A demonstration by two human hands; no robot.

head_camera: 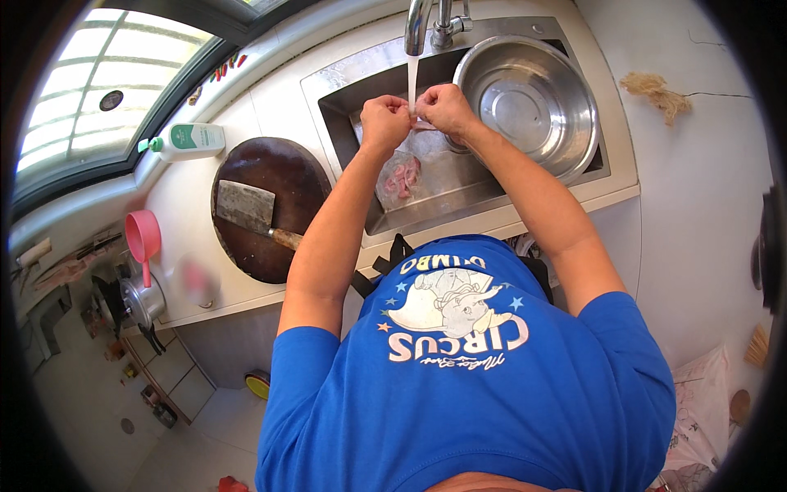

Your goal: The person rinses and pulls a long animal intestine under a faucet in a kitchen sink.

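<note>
Over the steel sink [430, 215], my left hand [386, 125] and my right hand [445, 111] meet with fingertips pinched together. A small pinkish piece [423, 125], perhaps meat, shows between them, mostly hidden by the fingers. Water [412, 77] runs from the chrome faucet [417, 31] straight onto the fingertips. Below my left wrist, a clear plastic bag with pink raw meat [403, 177] lies on the sink floor. A large stainless steel basin [581, 132] rests tilted across the sink's right side, beside my right forearm.
Left of the sink, a cleaver [247, 205] lies on a round wooden chopping block [270, 163], its handle close to my left arm. A green-capped bottle [195, 141] lies by the window. Further left are a pink ladle [142, 235] and a metal pot [144, 299].
</note>
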